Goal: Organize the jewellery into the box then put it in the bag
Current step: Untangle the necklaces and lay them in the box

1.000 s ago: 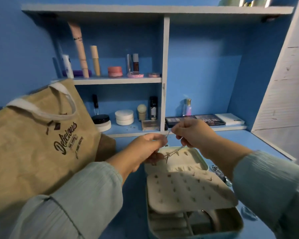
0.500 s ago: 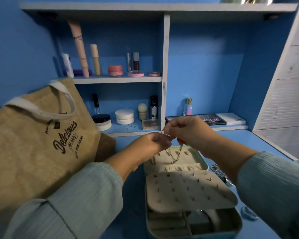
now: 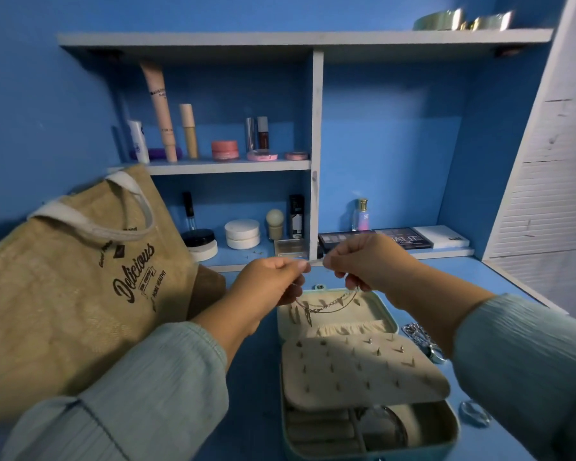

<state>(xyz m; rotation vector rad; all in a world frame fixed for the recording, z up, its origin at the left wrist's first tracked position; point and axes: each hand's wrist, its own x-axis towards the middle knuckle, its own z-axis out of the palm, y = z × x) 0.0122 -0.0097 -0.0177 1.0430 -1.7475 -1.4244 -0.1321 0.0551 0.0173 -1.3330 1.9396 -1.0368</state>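
both hands up over the open jewellery box (image 3: 363,371), fists near each other. left hand (image 3: 268,282) w/ fingers curled, grip pinching one end of a thin chain necklace (image 3: 326,304); right hand (image 3: 368,261) grip pinching the other end. short taut bit of chain between the two fists, rest hanging in a loose loop below the right hand, draped in front of the box lid interior. chain fine, gold-toned, looks double-stranded w/ small links; exact clasp detail too small to tell.

box pale green outside, cream lining inside, rounded corners, sitting on the blue table (image 3: 256,394). lid tilted back w/ a gathered cream pocket along its lower edge. cream earring panel (image 3: 359,371) raised over the base, dotted w/ small studs. base compartments below partly visible, ring rolls at left.

tan jute bag (image 3: 67,287) w/ white handles & brown "delicious" print standing left of the box, just beside the left forearm. silver chunky chain (image 3: 419,337) lying on the table right of the box, partly behind the right arm. small clear item (image 3: 474,414) near the box's right front corner. cosmetics on the shelves (image 3: 226,166) behind.
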